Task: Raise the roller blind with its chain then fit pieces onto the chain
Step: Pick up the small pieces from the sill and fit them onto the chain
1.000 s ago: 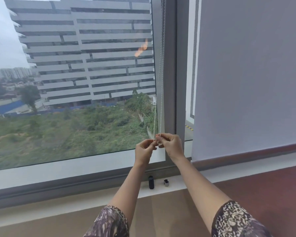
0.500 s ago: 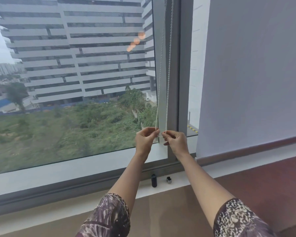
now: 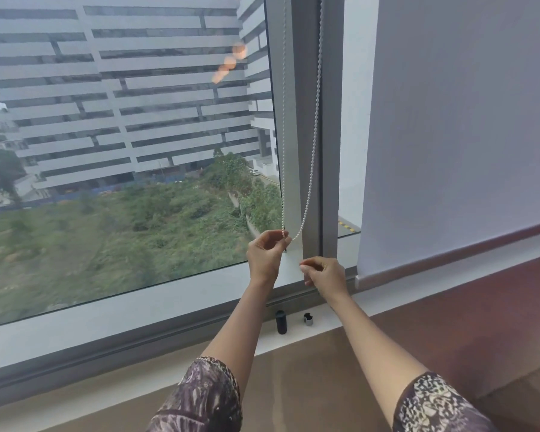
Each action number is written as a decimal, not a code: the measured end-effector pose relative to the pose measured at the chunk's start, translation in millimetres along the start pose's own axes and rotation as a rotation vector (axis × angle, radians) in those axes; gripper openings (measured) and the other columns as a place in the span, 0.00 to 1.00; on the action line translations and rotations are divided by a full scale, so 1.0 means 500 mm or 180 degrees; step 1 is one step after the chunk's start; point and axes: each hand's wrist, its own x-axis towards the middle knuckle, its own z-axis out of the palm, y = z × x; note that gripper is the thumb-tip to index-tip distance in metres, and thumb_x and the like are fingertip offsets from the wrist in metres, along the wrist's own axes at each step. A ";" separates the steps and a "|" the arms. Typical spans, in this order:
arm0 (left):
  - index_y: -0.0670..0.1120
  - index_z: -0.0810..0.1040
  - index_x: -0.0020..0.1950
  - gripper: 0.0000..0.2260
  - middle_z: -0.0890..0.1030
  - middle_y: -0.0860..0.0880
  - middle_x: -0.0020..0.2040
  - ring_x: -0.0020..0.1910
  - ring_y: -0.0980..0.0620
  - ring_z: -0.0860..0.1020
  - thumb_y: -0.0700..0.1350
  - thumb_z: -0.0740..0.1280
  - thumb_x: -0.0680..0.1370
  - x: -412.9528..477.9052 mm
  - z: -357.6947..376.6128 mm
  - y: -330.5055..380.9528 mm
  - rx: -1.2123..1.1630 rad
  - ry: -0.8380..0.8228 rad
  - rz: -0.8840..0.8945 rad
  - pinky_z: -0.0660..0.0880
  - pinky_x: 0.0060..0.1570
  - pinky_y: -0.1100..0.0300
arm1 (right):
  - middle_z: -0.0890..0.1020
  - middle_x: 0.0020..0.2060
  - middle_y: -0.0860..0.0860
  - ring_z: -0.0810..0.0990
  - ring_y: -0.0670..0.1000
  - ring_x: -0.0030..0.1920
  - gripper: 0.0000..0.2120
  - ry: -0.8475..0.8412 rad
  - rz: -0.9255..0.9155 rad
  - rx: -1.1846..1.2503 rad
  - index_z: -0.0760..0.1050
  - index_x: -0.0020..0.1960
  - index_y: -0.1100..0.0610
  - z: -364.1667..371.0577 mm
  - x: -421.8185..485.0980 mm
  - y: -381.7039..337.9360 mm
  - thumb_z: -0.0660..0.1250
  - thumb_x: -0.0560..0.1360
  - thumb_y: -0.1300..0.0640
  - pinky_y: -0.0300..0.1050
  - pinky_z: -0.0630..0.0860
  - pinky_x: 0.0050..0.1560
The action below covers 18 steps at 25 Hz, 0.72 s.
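Observation:
A white bead chain (image 3: 313,145) hangs in two strands along the grey window post (image 3: 303,120). Both strands meet at my left hand (image 3: 266,255), whose thumb and fingers are shut on the chain's lower end. My right hand (image 3: 325,277) is lower and to the right, apart from the chain, its fingertips pinched together with nothing visible in them. On the white sill (image 3: 169,310) below my hands stand a black cylinder piece (image 3: 281,322) and a small dark and silver piece (image 3: 308,318). The blind over the left pane is out of view above.
A grey roller blind (image 3: 465,120) covers the right pane, its bottom bar (image 3: 449,257) close to the sill. Brown floor (image 3: 449,332) lies below the sill. Buildings and greenery show through the left glass (image 3: 122,151).
My right hand has let go of its strand and dropped down to the right. The right strand now curves over to my left hand. The view has shifted right and closer.

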 end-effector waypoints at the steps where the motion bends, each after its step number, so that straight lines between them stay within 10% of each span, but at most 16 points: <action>1: 0.47 0.83 0.41 0.07 0.85 0.50 0.38 0.39 0.55 0.81 0.35 0.74 0.72 0.000 0.000 -0.003 -0.0005 0.0027 -0.0009 0.78 0.46 0.60 | 0.85 0.43 0.54 0.83 0.50 0.39 0.06 -0.0112 0.0023 -0.0237 0.84 0.50 0.59 -0.002 -0.007 0.021 0.71 0.74 0.60 0.36 0.80 0.36; 6: 0.49 0.84 0.40 0.08 0.84 0.50 0.37 0.40 0.53 0.81 0.36 0.74 0.72 0.003 0.005 -0.029 -0.0023 0.0058 -0.0051 0.78 0.49 0.58 | 0.84 0.54 0.54 0.81 0.53 0.54 0.13 -0.0949 0.0189 -0.1485 0.81 0.57 0.57 0.002 -0.031 0.128 0.70 0.74 0.60 0.42 0.76 0.54; 18: 0.46 0.84 0.43 0.05 0.85 0.46 0.40 0.43 0.51 0.82 0.36 0.74 0.72 -0.008 0.014 -0.040 -0.0066 0.0077 -0.0048 0.79 0.54 0.56 | 0.81 0.56 0.56 0.80 0.58 0.55 0.16 -0.1486 -0.0303 -0.2550 0.79 0.61 0.57 0.028 -0.042 0.190 0.64 0.75 0.63 0.48 0.77 0.56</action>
